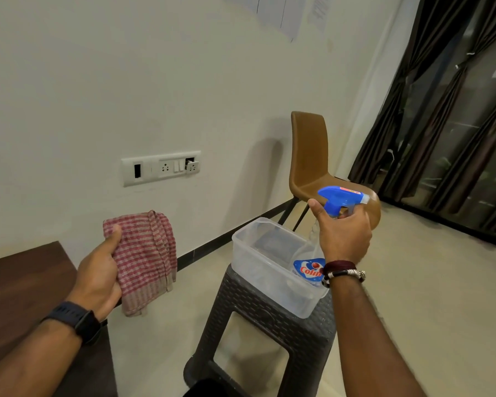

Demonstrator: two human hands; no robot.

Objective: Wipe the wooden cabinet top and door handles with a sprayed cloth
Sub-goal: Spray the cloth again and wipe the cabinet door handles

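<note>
I have the checked cloth [145, 259] pinched in my left hand [99, 277], hanging in loose folds above the near corner of the wooden cabinet top [20, 285] at lower left. My right hand [342, 234] is wrapped around the neck of the spray bottle [338, 202], held over the clear plastic tub [258, 253] that sits on the dark stool [272, 325].

The risk I see: the nozzle appears to point right, away from the cloth, and the two hands are well apart. A squeeze now would likely send mist toward the brown chair [309, 156] or the floor [413, 282], not the fabric. I can't tell whether a finger is on the trigger. The cloth also hangs by one edge under my thumb, so it could slip.

The cloth is woven, red-and-white check, soft and limp, with a plain band at its hem. The bottle has a hard blue trigger head and a clear body with a blue label. The tub is translucent, rectangular, with rounded corners. The stool has a moulded weave pattern. The cabinet top is dark, flat and matte.
</note>
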